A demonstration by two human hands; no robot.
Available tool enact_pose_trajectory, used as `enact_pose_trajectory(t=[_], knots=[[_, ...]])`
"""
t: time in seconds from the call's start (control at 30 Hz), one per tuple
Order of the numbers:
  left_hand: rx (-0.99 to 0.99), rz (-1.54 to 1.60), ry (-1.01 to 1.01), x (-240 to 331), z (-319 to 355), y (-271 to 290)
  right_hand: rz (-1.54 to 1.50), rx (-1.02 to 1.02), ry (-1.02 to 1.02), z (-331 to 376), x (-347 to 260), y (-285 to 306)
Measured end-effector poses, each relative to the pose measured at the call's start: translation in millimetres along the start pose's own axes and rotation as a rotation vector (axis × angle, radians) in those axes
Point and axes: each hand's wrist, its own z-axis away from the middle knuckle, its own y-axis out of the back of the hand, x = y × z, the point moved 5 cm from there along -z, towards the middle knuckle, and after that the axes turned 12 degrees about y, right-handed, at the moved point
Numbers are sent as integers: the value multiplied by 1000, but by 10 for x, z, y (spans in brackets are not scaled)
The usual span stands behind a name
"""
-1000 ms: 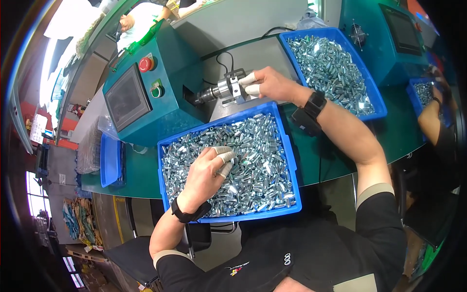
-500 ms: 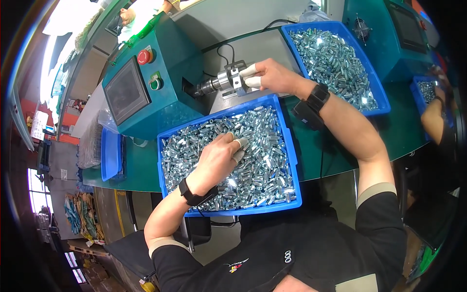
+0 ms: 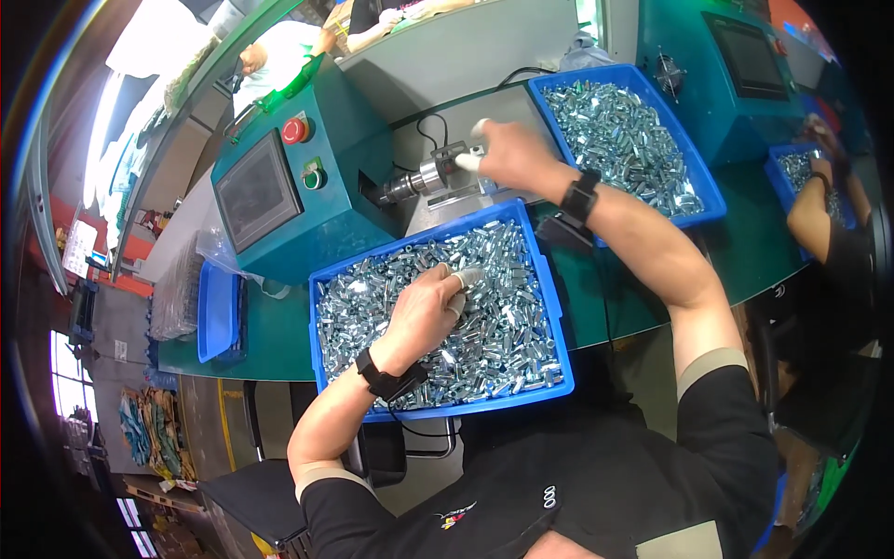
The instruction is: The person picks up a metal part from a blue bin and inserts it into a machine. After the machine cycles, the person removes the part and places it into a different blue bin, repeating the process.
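My left hand rests on the heap of small shiny metal sleeves in the near blue tray. Its fingers, some in pale finger cots, are curled together; whatever they pinch is hidden. Above and to the right, my right hand is beside the fixture block at the end of the machine's metal spindle. Its thumb and forefinger, also in pale cots, are spread apart, slightly blurred, and no part shows between them. Both wrists carry black straps.
A green machine with a screen and a red button stands behind the near tray. Another blue tray of metal sleeves lies at the right, near a second machine. A smaller blue bin is at left. Other people work nearby.
My right hand has come off the fixture block a little and its fingers have spread. My left hand stays in the near tray, fingers still curled. The whole view has shifted slightly.
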Motion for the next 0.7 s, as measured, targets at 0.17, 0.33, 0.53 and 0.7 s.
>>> enact_pose_trajectory(t=[0.17,0.33,0.53,0.7], knots=[[-50,219,130,-106,-28,-67,437,-98,208,-131,-332,-50],[-41,371,185,-178,-3,-141,463,-120,186,-111,-443,123],[-56,282,184,-67,-28,34,563,-125,37,316,182,764],[-47,535,169,-83,-447,164,614,62,54,753,604,1104]])
